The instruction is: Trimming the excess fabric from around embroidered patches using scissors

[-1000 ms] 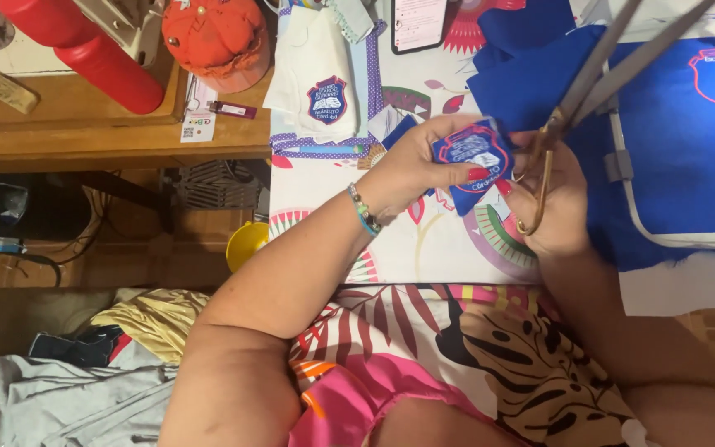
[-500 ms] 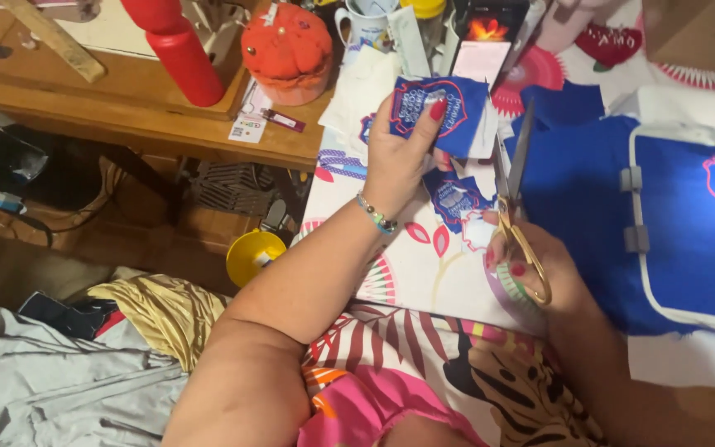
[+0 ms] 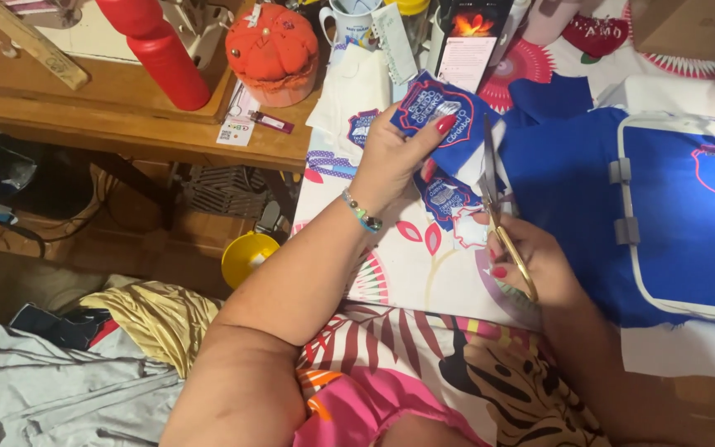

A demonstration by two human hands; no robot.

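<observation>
Upper centre of frame: left hand (image 3: pixel 391 153) pinches blue embroidered patch (image 3: pixel 434 106) by its lower edge, above the floral tabletop (image 3: pixel 424 273). Right hand (image 3: pixel 539 265) closed around gold-handled scissors (image 3: pixel 502 219), blades at patch edge. Patch looks light, floppy; hold close to the cut line.

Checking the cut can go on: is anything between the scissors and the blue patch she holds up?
Nothing visible. The scissors in the right hand point up beside the blue patch pinched in the left hand, with only patterned cloth beneath.
</observation>
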